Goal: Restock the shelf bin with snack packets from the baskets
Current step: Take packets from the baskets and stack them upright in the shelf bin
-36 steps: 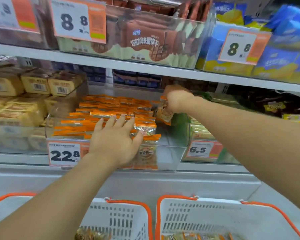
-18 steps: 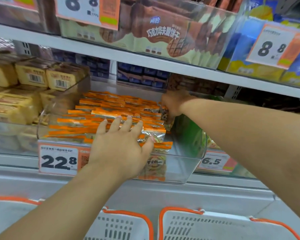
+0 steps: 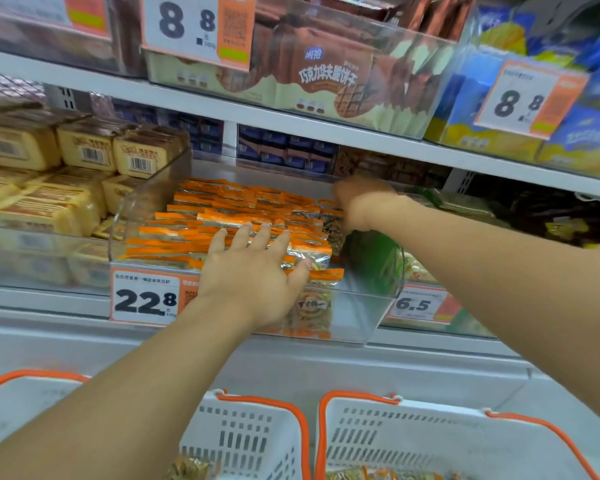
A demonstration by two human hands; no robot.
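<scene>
A clear shelf bin point(image 3: 362, 315) with a 22.8 price tag holds rows of orange-edged snack packets point(image 3: 222, 209). My left hand point(image 3: 257, 271) lies flat with spread fingers, pressing on the front packets. My right hand point(image 3: 364, 202), blurred, reaches to the bin's back right corner. Its curled fingers hold an upright snack packet point(image 3: 334, 230) at the end of the rows. Below stand two white baskets with orange rims, the left basket point(image 3: 257, 431) and the right basket point(image 3: 430, 441). A few packets show at the bottom of each.
A bin of yellow packs point(image 3: 49, 202) stands to the left, and a bin with a 6.5 tag point(image 3: 420, 303) to the right. The shelf above point(image 3: 291, 119) carries brown biscuit packs and blue-yellow packs tagged 8.8. A grey ledge runs between bin and baskets.
My right hand has carried its packet from above the bin's right side down and back into the rear right corner. The left hand stays pressed on the front packets. The view shifted slightly.
</scene>
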